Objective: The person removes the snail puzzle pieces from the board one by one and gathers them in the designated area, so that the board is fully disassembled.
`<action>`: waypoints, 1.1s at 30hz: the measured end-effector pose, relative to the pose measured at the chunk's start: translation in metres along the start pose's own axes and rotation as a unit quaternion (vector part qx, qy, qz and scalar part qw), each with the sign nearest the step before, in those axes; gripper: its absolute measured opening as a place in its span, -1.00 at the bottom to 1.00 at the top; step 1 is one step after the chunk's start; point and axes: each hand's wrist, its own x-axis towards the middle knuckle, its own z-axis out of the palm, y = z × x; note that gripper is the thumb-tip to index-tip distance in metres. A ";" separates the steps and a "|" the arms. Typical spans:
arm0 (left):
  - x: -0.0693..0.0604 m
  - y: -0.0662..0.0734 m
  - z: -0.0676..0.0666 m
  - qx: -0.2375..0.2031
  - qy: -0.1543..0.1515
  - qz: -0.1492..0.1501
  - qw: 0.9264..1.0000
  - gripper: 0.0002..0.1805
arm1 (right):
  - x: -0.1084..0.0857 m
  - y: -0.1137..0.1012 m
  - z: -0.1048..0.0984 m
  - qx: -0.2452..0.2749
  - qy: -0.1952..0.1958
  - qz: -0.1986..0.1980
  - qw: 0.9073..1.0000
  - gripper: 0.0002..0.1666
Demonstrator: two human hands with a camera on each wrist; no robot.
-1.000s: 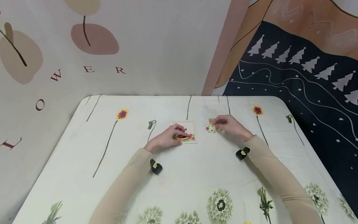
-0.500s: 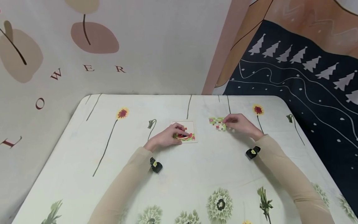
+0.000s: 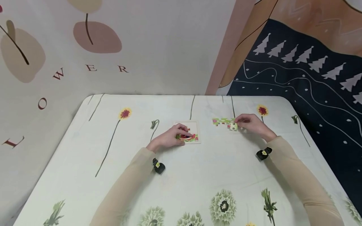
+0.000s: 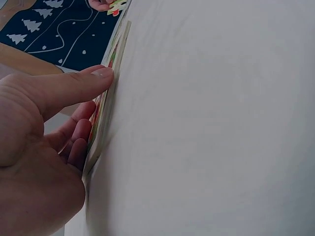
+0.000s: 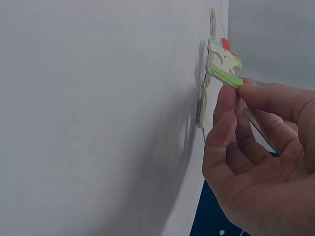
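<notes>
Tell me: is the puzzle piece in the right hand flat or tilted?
Tilted: in the right wrist view, the puzzle piece slants from the table, pinched by the right hand. Whether it touches other pieces, I cannot tell.

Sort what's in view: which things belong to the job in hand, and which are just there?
Part of the job, it seems:
board, under the left grip
piece, pinched in the right grip
other pieces, lying nearby

Just there:
flowered cloth
cameras, worn at the wrists
tree-print backdrop
</notes>
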 end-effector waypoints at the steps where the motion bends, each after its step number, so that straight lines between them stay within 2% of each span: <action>1: 0.000 0.000 0.000 0.000 0.000 0.000 1.000 -0.55 | 0.000 0.001 -0.001 0.002 0.002 0.001 1.000 -0.77; 19: 0.000 0.001 0.000 -0.005 0.000 -0.007 1.000 -0.55 | -0.001 0.012 -0.008 0.007 0.005 0.035 0.999 -0.74; 26: 0.000 0.002 0.000 -0.008 0.000 -0.009 1.000 -0.55 | -0.002 0.012 -0.007 0.018 -0.001 0.037 0.999 -0.73; 33: -0.001 0.002 0.000 -0.012 0.001 -0.012 1.000 -0.55 | -0.001 0.014 -0.005 0.011 -0.015 0.058 0.998 -0.70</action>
